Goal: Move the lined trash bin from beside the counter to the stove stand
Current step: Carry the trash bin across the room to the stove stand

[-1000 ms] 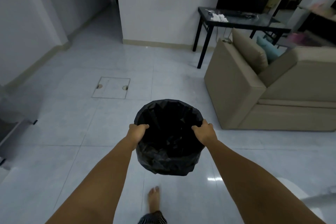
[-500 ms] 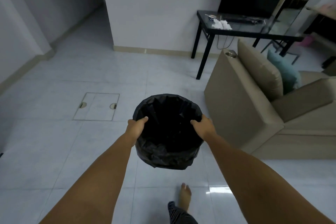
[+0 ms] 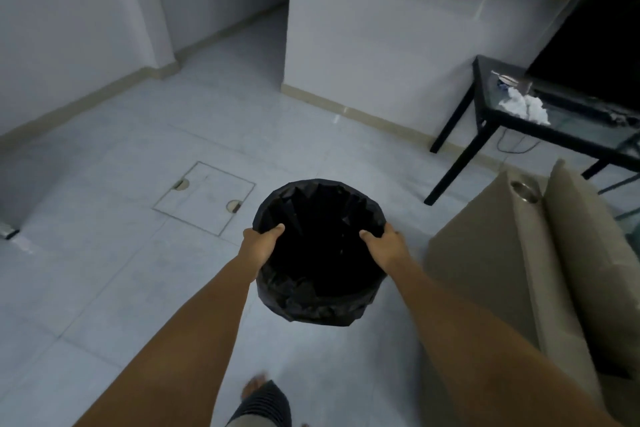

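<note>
A person carries the lined trash bin (image 3: pixel 318 253) at the centre of the frame, clear of the tiled floor (image 3: pixel 104 288), with the left hand (image 3: pixel 259 246) and right hand (image 3: pixel 384 246) each clamped on opposite sides of its rim, thumbs hooked inside. The two-sided hold likely keeps the bin level and pins the black liner (image 3: pixel 311 305) in place. A beige sofa (image 3: pixel 519 270) stands just right; no stove stand is visible.

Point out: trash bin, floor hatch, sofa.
trash bin (image 3: pixel 313 305), head view, front wall of the black liner
floor hatch (image 3: pixel 204 201), head view, middle of the panel
sofa (image 3: pixel 485 270), head view, outer side of the armrest
</note>
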A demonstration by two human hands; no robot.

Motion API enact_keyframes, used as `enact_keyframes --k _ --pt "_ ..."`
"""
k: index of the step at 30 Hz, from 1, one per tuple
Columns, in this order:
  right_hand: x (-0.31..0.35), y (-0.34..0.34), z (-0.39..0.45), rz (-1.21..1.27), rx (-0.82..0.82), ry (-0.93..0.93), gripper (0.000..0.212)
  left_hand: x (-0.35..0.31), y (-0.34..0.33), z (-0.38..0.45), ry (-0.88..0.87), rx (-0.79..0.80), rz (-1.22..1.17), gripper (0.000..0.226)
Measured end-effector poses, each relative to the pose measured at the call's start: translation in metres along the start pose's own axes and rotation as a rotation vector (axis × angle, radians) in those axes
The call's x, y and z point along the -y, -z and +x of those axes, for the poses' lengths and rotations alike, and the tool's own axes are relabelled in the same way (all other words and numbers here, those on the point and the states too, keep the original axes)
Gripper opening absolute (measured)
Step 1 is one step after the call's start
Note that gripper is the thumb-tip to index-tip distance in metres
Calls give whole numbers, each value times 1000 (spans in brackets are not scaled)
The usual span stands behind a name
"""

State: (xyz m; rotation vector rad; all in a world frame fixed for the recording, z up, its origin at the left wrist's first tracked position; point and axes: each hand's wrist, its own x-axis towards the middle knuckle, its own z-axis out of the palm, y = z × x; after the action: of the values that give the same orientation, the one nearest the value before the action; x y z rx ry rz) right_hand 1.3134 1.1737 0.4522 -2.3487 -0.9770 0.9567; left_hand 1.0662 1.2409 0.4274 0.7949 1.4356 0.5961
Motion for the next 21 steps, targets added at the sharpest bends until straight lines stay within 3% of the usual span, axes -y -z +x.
enact_keyframes --k 8,21 --pt "103 -53 124 -131 169 136 65 -44 36 91 44 -231 -177 89" --pt "347 -169 253 -261 419 381 64 -145 165 210 91 -560 -363 84"
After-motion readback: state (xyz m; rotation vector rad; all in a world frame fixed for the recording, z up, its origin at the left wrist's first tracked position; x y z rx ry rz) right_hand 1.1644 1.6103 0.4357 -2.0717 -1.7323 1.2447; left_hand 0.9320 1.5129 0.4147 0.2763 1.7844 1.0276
